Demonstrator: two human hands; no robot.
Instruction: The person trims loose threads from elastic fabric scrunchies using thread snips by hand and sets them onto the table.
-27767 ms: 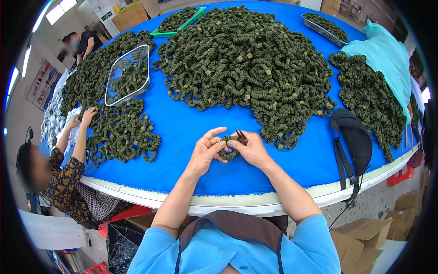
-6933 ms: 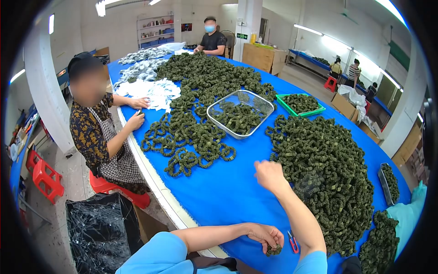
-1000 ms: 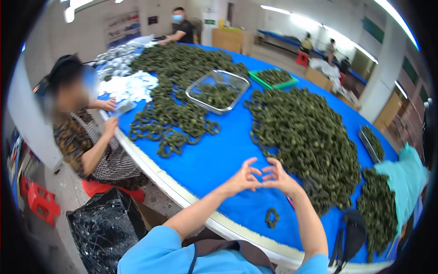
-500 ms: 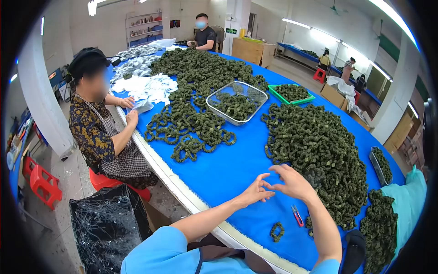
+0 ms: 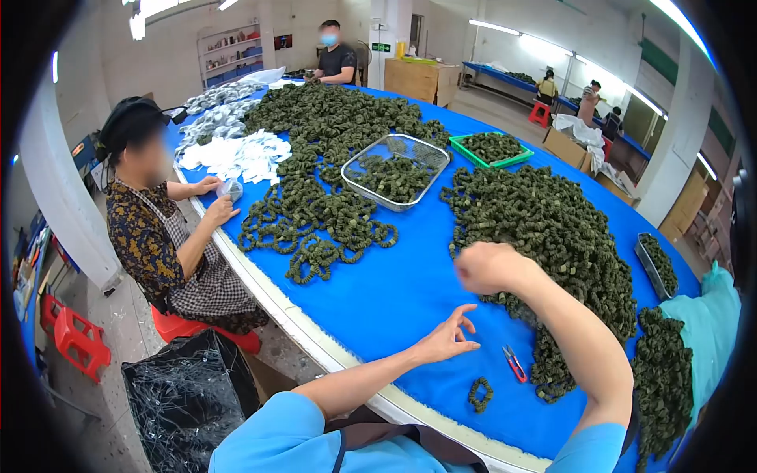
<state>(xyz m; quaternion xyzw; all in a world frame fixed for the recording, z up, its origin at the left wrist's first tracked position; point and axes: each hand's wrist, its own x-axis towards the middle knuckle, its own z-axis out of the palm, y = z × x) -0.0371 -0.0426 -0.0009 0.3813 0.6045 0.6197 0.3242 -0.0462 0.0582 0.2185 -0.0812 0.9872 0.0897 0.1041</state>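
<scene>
Co-worker: seated person in a dark floral shirt (image 5: pixel 150 229) is handling a small translucent packet (image 5: pixel 230 190) at the table edge.
Loose rings: dark green, ruffled, fabric-looking rings (image 5: pixel 315 213) are lying spread on the bright blue cloth (image 5: pixel 394 276).
Basket: silver wire-mesh basket (image 5: pixel 369 191) is holding more rings.
Left hand: bare left hand (image 5: pixel 449 339) is hanging over the cloth, thumb and fingers spread wide, gripping nothing visible.
Single ring: one dark green, ruffled ring (image 5: pixel 487 392) is lying flat on the cloth, nearer the wearer than the left hand, apart from the heap.
Feel: probably being light, soft, springy; not looking fragile or very slippery.
Hold: pinching one side of the band is seeming best; hooking a finger through is seeming workable.
Right hand: bare right hand (image 5: pixel 489 266) is showing blurred, fingers looking bunched; cannot tell if it is holding anything.
Snips: small red-handled metal snips (image 5: pixel 516 366) are lying between ring and heap.
Heap: large mound of dark green rings (image 5: pixel 552 244) is filling the right side.
</scene>
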